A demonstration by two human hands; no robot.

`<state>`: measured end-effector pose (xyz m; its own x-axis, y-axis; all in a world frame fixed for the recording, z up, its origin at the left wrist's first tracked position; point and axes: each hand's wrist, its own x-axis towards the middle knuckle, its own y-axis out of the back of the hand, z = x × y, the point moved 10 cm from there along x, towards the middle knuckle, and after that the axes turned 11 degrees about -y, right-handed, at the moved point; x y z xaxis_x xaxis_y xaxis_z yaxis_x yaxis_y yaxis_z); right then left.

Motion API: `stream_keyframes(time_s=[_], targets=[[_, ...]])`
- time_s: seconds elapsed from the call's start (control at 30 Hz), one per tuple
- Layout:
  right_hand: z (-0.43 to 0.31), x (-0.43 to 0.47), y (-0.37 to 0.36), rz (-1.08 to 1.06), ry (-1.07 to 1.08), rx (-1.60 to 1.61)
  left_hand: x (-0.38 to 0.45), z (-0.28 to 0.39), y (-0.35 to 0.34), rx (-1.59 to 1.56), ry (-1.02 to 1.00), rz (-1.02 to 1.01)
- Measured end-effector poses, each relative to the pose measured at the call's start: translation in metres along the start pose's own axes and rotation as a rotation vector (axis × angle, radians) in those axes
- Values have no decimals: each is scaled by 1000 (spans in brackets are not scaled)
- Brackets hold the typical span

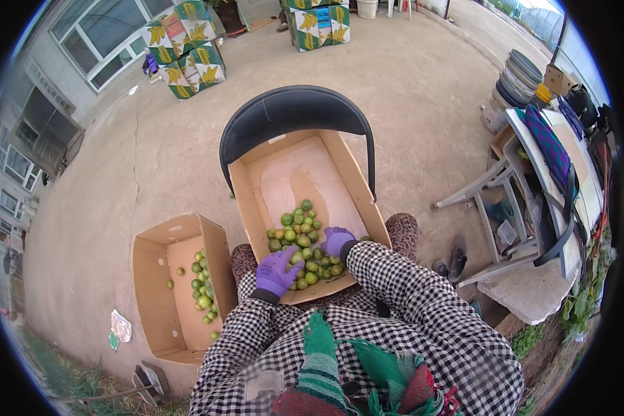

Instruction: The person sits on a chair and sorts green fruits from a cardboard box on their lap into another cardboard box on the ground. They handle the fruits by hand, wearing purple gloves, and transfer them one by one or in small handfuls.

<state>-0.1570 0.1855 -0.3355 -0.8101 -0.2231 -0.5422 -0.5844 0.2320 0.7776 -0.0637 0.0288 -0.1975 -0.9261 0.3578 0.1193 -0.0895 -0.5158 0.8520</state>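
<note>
Small green citrus fruits [302,240], some tinged yellow or orange, lie in the near part of a shallow cardboard box [333,171] before me. My left hand [276,270], in a purple glove, reaches over the box's near left side; its thumb and fingers are spread around fruits at the edge of the pile. On the pile's right side is my right hand [338,241], also gloved in purple, its fingertips turned down and partly hidden. Whether either hand grips a fruit cannot be made out. A second cardboard box [153,281] stands on the ground at my left with more green fruits [203,281] inside.
A black chair back [296,106] rises behind the front box. Stacked banana cartons [187,57] stand farther off, with more cartons [320,26] at the top. Buckets [520,78] and a bench-like frame [509,208] are on the right; shoes [457,252] lie near it.
</note>
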Motion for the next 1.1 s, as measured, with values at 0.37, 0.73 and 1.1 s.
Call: stream_keyframes(time_s=[0.37, 0.73, 1.1], targets=[[17, 19, -38, -42, -35, -89, -1, -4, -8, 4, -31, 37], [17, 17, -34, 6, -4, -180, -20, -52, 93, -640, 274, 638], [15, 16, -28, -19, -7, -112, -228, -319, 75, 29, 954, 586]])
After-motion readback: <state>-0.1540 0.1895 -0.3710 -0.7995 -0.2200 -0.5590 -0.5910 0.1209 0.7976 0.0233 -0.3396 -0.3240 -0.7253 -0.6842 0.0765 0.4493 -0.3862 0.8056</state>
